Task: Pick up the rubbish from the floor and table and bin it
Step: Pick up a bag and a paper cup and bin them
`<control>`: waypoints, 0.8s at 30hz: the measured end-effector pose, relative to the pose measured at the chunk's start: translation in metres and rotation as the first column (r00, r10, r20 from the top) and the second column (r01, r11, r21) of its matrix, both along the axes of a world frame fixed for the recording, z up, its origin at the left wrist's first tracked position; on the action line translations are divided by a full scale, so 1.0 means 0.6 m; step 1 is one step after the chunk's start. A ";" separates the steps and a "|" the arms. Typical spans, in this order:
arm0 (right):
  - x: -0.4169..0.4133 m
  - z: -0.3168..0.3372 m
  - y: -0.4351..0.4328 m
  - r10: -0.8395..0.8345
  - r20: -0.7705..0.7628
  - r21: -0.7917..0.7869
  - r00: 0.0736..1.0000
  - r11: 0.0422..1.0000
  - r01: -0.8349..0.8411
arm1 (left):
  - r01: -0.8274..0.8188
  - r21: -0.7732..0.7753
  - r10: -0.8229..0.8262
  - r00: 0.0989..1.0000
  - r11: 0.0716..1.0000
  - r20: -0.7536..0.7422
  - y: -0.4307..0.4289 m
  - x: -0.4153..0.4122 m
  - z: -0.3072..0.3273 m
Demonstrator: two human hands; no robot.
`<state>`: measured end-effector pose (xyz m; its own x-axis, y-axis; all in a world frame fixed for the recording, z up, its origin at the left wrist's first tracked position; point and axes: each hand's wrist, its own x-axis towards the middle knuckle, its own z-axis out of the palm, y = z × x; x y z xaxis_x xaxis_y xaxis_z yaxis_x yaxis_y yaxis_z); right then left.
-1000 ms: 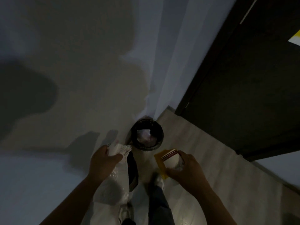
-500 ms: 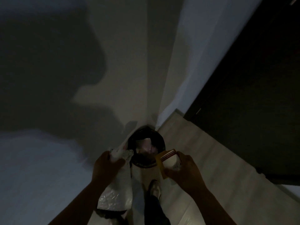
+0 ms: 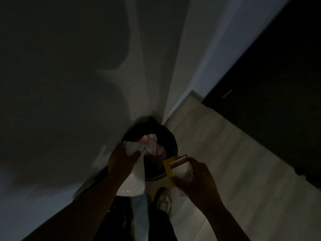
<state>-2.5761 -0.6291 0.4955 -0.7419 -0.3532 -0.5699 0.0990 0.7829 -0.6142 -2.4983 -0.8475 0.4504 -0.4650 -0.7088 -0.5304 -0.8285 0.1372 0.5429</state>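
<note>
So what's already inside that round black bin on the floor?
Inside the bin lies some crumpled pale pinkish rubbish. The left hand and its white plastic bag cover the near-left part, and anything deeper is too dark to see.

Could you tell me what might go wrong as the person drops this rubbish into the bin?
The left hand holds a long white plastic bag that hangs beside the black bin, not over it; released now, most of it would likely fall on the floor. The right hand grips a white cup and a yellow wrapper at the bin's near rim, so one could slip outside. The bin already holds rubbish, and the light is dim.
</note>
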 end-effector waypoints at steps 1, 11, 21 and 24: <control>-0.003 -0.021 0.002 -0.011 0.013 0.004 1.000 1.000 0.011 | 0.008 -0.009 -0.008 1.000 1.000 -0.015 0.000 -0.011 -0.026; -0.024 -0.166 0.018 0.006 -0.001 0.060 1.000 0.998 -0.006 | 0.175 -0.019 -0.175 0.984 0.984 -0.022 0.002 -0.076 -0.206; -0.028 -0.191 -0.032 0.100 0.020 0.131 0.995 0.986 -0.101 | 0.491 0.103 -0.501 0.838 0.865 0.216 -0.032 -0.027 -0.218; -0.033 -0.201 -0.075 0.231 -0.036 0.217 0.972 0.951 -0.218 | 0.566 0.075 -0.564 0.783 0.821 0.262 -0.050 0.006 -0.210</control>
